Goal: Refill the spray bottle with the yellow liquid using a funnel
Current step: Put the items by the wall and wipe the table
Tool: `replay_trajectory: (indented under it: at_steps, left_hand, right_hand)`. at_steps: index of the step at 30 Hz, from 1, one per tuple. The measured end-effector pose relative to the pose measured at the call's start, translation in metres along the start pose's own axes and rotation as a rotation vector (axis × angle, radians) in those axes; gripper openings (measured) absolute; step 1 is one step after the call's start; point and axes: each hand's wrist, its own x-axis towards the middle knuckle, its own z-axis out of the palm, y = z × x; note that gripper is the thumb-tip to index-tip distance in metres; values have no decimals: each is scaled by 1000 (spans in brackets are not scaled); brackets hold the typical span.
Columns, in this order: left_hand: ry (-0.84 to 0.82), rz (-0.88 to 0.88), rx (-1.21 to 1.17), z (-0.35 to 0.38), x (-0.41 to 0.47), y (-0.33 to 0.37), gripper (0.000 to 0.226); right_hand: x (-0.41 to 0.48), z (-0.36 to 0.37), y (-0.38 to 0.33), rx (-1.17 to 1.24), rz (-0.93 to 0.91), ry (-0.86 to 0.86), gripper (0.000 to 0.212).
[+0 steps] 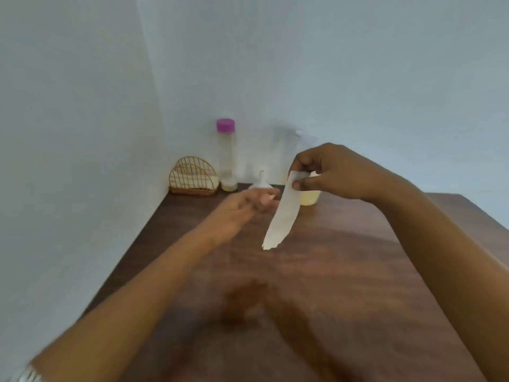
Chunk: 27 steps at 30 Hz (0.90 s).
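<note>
Above wooden table [344, 271]: right hand [338, 172] pinches unmarked paper strip [283, 213]; left hand [245, 205] open, blurred.

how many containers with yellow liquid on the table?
2: the tall purple-capped bottle by the wire holder has a little at its bottom; a container sits behind the right hand, mostly hidden.

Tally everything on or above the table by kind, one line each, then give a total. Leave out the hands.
Tall clear bottle with purple cap: 1
Wire napkin holder: 1
White funnel: 1
Container of yellow liquid: 1
Clear spray bottle, blurred, at the back: 1
Strip of paper, pinched in the right hand: 1
Total: 6
</note>
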Motion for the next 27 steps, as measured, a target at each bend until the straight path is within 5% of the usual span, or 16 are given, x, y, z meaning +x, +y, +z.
replay_trajectory:
  at_steps: [6, 12, 14, 16, 21, 24, 27]
  left_hand:
    - [-62, -125, -337, 141, -79, 32, 31]
    - [-179, -392, -527, 243, -130, 46, 20]
    - [-258, -492, -421, 258, -139, 45, 10]
    - [-164, -519, -292, 252, -144, 37, 5]
    - [278, -346, 301, 166, -155, -3, 28]
    - [438, -318, 707, 109, -161, -27, 28]
    - [414, -456, 916, 69, -158, -54, 39]
  right_hand:
    - [-114, -6, 13, 96, 85, 26, 9]
    - [-199, 4, 56, 74, 248, -126, 7]
    - [-210, 22, 72, -28, 310, -223, 10]
    - [-218, 43, 88, -113, 365, -257, 28]
    - [-261, 86, 103, -108, 451, 191, 37]
    - [-280, 126, 92, -135, 350, -11, 54]
    - [-288, 148, 94, -373, 339, -139, 68]
